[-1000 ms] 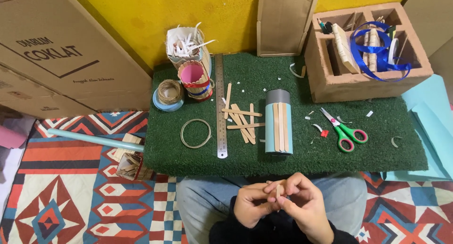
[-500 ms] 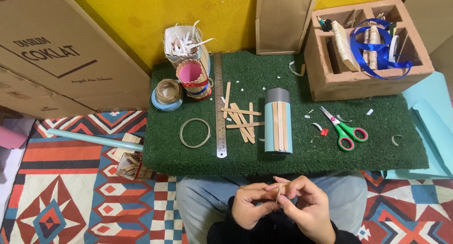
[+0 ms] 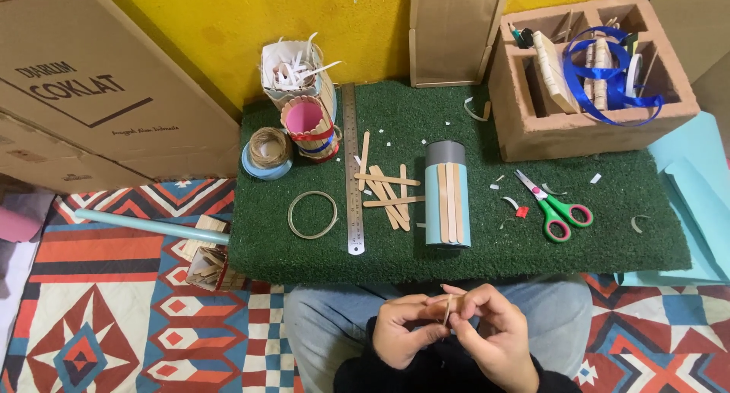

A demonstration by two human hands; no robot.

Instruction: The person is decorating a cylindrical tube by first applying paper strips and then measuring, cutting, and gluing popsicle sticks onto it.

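My left hand [image 3: 403, 332] and my right hand [image 3: 487, 328] are together over my lap, below the green mat's [image 3: 319, 248] front edge. Between their fingertips they pinch one thin wooden stick [image 3: 447, 311], held nearly upright. Just beyond my hands, on the mat, lies a light blue tube [image 3: 446, 195] with several wooden sticks stuck along its side. A loose pile of wooden sticks [image 3: 388, 189] lies left of the tube, next to a steel ruler [image 3: 352, 169].
Green-handled scissors [image 3: 553, 209] lie right of the tube. A thin ring [image 3: 312, 214], a twine roll [image 3: 268, 148] and a stick-covered pink cup [image 3: 308, 127] sit at the mat's left. A brick-coloured compartment box [image 3: 532, 127] with blue ribbon stands back right. Cardboard boxes [image 3: 91, 96] stand left.
My hands have shifted slightly and turned the stick; it now stands more upright between my fingertips. The things on the mat have not moved.
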